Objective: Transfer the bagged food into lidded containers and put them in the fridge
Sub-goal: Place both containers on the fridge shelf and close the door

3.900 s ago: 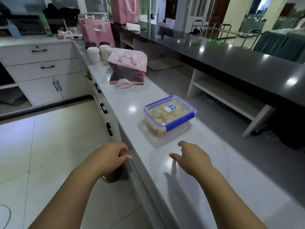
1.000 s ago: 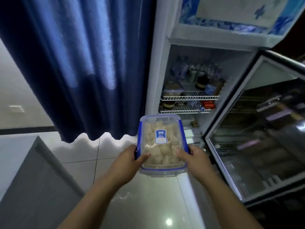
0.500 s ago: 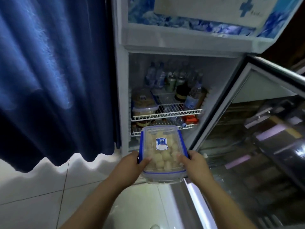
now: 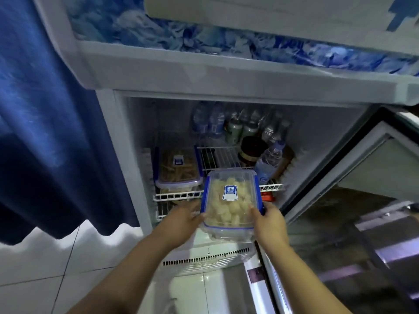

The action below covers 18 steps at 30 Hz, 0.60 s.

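A clear lidded container (image 4: 230, 200) with blue clips and a blue label holds pale food pieces. My left hand (image 4: 181, 223) grips its left side and my right hand (image 4: 269, 220) grips its right side. I hold it level in front of the open fridge (image 4: 145, 69), at the front edge of the upper wire shelf (image 4: 179, 196). A second lidded container (image 4: 178, 168) with brownish food sits on the left of that shelf.
Bottles (image 4: 267, 162), cans and a dark jar (image 4: 250, 150) fill the back and right of the shelf. The glass fridge door (image 4: 353, 234) stands open on the right. A blue curtain (image 4: 45, 121) hangs on the left above a white tiled floor (image 4: 45, 268).
I carried the container from the counter to the fridge. In the last second I came closer and the container moved forward to the shelf's front edge.
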Motion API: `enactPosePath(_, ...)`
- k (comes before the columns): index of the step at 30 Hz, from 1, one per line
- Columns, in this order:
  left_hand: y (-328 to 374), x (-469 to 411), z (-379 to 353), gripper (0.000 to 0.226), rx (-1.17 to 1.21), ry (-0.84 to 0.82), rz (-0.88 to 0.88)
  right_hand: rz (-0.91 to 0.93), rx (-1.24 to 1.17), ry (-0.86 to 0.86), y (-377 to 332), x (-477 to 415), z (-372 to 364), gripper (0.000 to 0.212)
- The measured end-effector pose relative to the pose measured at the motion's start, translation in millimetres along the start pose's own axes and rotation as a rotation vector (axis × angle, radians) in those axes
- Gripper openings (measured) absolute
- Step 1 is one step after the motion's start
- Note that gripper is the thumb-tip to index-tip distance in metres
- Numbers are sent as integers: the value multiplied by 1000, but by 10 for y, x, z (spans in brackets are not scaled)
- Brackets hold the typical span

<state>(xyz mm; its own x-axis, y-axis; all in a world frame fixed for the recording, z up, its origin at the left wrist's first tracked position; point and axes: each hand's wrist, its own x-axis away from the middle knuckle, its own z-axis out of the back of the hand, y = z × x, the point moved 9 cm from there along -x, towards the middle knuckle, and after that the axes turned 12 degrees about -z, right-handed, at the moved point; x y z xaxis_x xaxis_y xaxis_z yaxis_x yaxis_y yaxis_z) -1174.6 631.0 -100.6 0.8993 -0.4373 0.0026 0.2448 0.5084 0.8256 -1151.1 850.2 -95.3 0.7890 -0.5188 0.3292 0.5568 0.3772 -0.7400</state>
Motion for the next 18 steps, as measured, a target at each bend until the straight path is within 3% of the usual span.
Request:
enactPosePath(2, -132, -244, 90, 5, -125, 53, -11, -3, 23, -8, -94, -183, -39, 23)
enactPosePath(6, -398, -632, 210, 45, -347, 52, 53, -15, 66, -38, -234, -512, -142, 23)
enactPosePath(11, -669, -890, 248, 40, -498, -92, 189, 20, 190, -100, -406, -829, -199, 19)
enactPosePath(18, -729, -993, 372, 38, -566, -89, 211, 78, 423, -136, -465, -1162, -414, 23)
